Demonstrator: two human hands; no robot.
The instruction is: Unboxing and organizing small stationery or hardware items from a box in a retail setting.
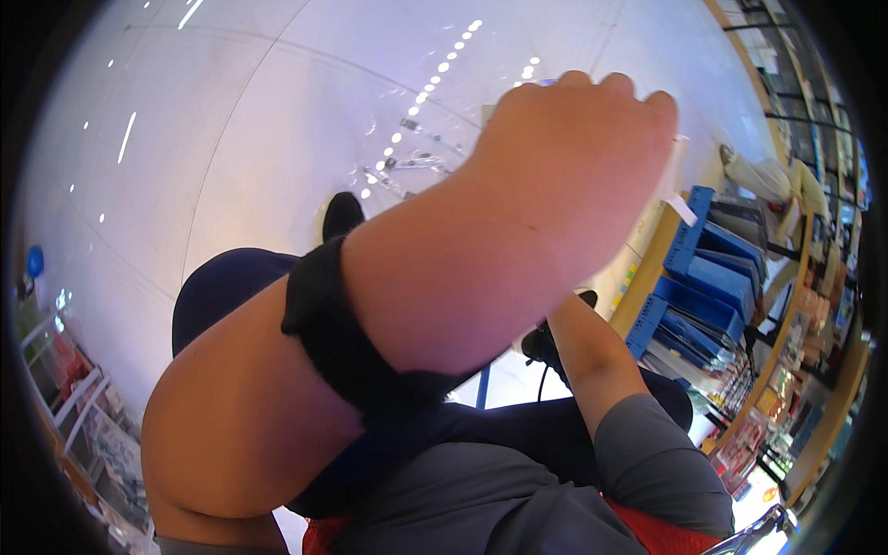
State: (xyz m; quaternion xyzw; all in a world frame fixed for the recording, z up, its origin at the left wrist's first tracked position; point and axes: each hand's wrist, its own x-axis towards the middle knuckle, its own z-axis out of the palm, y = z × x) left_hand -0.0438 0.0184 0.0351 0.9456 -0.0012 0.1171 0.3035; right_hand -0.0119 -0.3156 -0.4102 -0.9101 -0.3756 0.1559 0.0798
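Note:
My left hand (586,128) reaches out at the upper right with its knuckles up and its fingers curled out of sight. A pale sheet-like thing (674,170) with a white tab (682,210) shows beyond its outer side. Whether the hand grips it is hidden. A black band (347,333) wraps my left arm. Left of the hand, several clear plastic packets (416,164) with dark parts lie on the glossy pale floor (159,139). My right forearm (593,350) passes behind the left one, so my right hand is out of view.
Blue bins (701,298) filled with flat packs stand on a wooden shelf (645,277) at right. Beyond it are another person's pale-trousered legs (760,178) and more shelving. A white wire rack (80,402) holds packaged goods at left. My black shoes (343,216) rest on the floor.

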